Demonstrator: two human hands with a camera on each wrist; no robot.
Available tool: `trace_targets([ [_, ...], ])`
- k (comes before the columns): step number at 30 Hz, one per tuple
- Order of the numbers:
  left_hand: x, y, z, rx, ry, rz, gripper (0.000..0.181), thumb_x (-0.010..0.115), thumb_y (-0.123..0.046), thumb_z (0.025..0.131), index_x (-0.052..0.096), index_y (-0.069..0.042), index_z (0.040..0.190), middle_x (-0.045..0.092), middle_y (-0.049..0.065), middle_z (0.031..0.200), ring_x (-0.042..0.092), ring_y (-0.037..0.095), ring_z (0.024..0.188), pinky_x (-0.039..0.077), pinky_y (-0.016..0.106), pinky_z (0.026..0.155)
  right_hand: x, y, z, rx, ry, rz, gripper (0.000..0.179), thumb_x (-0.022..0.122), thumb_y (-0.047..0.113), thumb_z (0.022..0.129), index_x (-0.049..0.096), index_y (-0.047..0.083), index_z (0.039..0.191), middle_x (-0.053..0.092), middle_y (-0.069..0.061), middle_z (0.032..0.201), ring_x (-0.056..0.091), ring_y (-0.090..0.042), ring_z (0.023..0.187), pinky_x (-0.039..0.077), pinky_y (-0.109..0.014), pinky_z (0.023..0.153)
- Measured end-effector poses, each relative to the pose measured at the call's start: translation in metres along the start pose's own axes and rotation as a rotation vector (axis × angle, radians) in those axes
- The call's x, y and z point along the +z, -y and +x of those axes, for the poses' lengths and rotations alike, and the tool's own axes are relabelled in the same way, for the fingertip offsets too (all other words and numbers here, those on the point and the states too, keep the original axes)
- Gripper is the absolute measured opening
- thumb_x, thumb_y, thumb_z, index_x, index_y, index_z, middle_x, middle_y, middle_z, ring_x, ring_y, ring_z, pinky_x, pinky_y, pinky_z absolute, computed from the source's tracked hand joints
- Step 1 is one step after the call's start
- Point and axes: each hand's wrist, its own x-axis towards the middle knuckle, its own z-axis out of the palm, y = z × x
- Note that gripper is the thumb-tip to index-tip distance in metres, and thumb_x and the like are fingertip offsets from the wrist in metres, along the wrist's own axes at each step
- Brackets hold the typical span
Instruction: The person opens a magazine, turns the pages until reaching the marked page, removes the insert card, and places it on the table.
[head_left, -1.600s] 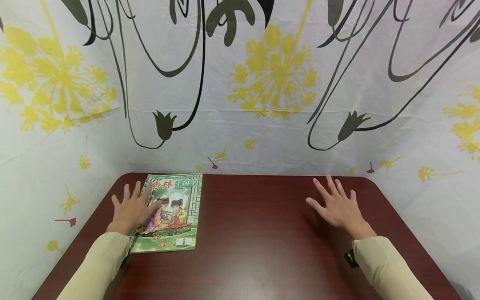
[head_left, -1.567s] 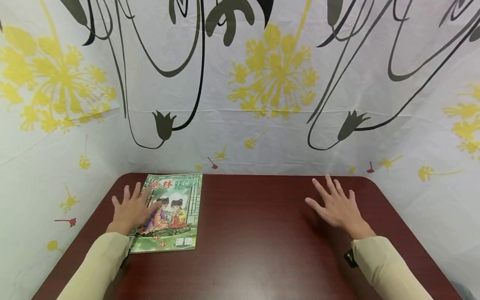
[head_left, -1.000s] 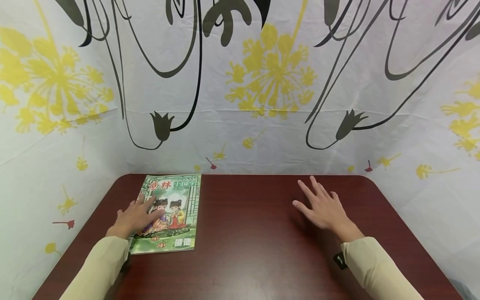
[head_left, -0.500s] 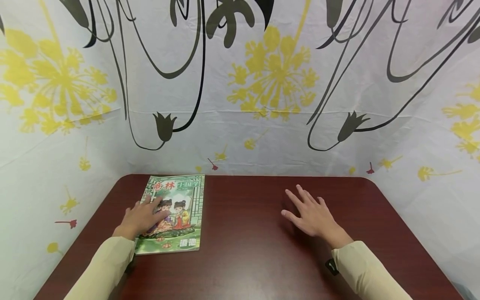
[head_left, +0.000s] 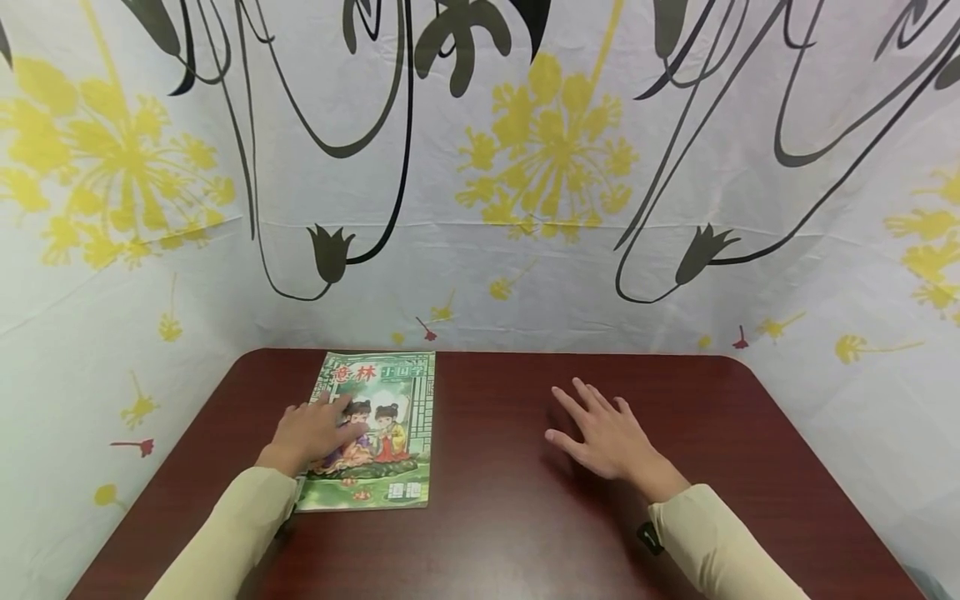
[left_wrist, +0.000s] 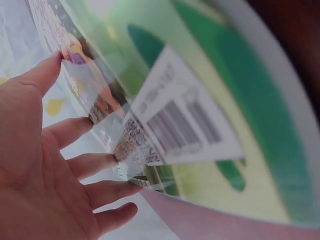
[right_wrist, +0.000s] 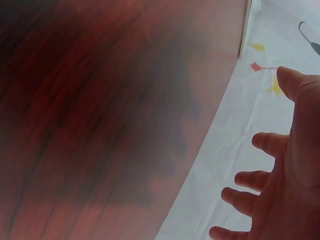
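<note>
A green magazine [head_left: 408, 417] with two cartoon children on its cover lies flat on the table, left of the middle. My left hand [head_left: 306, 433] rests on its left part, fingers spread and fairly straight, covering some of the picture. In the left wrist view, the fingertips of the left hand [left_wrist: 45, 165] touch the glossy cover, and a barcode label [left_wrist: 175, 115] shows close up. My right hand [head_left: 609, 437] hovers over the table, right of the magazine and apart from it. Its fingers are spread in the right wrist view, with nothing in them.
The dark red-brown table [head_left: 487, 533] has rounded far corners. A white cloth [head_left: 420, 183] printed with yellow and grey flowers hangs behind it and along both sides.
With my left hand on it, the magazine has slid to the right across the table. My right hand has moved left and slightly nearer to me.
</note>
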Motion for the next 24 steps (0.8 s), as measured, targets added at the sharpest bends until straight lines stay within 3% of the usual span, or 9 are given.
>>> trace_targets([
  [10,0.004,-0.029,0.006,0.037,0.035,0.005,0.079,0.057,-0.060,0.092,0.044,-0.008,0.150,0.042,0.035,0.145,0.045,0.053,0.130,0.026,0.070,0.106,0.007,0.014,0.002,-0.034,0.020,-0.008,0.077,0.046,0.068,0.094,0.039,0.021,0.154,0.029,-0.015,0.160,0.034,-0.035,0.144,0.027,-0.069,0.107],
  [24,0.016,-0.069,0.014,0.062,0.028,0.052,0.080,0.058,-0.063,0.090,0.047,-0.009,0.149,0.048,0.029,0.144,0.049,0.050,0.128,0.026,0.069,0.108,0.012,0.030,0.004,-0.113,0.087,0.017,0.080,0.052,0.068,0.090,0.038,0.023,0.155,0.028,-0.015,0.161,0.031,-0.037,0.145,0.025,-0.068,0.108],
])
